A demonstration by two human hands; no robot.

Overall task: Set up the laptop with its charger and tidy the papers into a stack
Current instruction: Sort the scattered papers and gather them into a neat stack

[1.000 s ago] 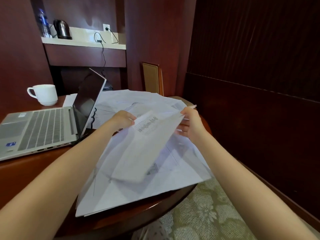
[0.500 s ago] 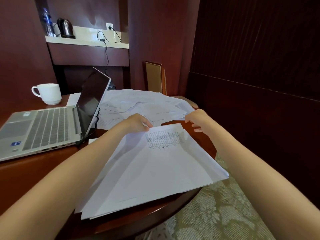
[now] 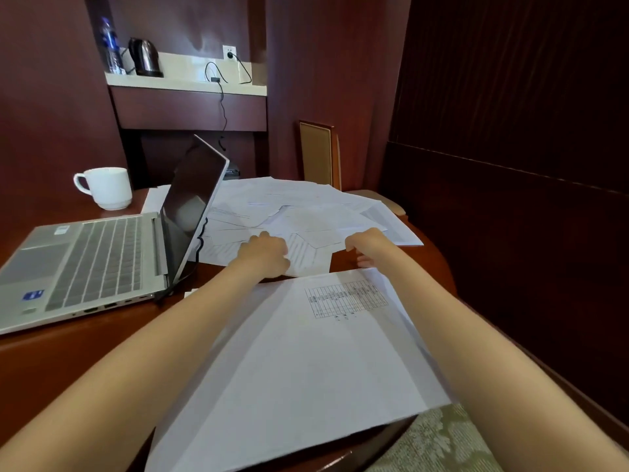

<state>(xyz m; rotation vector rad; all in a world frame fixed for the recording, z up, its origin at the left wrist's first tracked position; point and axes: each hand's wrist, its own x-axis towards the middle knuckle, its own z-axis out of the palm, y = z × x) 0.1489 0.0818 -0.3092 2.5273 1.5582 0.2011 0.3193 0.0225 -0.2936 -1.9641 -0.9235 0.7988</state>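
A stack of white papers (image 3: 306, 366) lies near me on the round wooden table (image 3: 68, 356), its top sheet printed with a small table. Beyond it, several loose sheets (image 3: 292, 202) are spread out. My left hand (image 3: 267, 253) rests curled on the nearest loose sheet (image 3: 308, 255). My right hand (image 3: 371, 247) is curled at that sheet's right edge; its grip is hidden. An open silver laptop (image 3: 98, 264) sits at the left. A black charger cable (image 3: 223, 107) runs from the wall socket (image 3: 229, 52) down behind the screen.
A white mug (image 3: 105, 187) stands behind the laptop. On the wall shelf are a kettle (image 3: 144, 57) and a water bottle (image 3: 110, 46). A chair back (image 3: 318, 155) rises past the table's far edge. Patterned carpet (image 3: 439, 444) shows at the lower right.
The sheet both hands held in the air a second ago now lies on top of the near stack. Both hands have moved forward onto the loose sheets beyond it.
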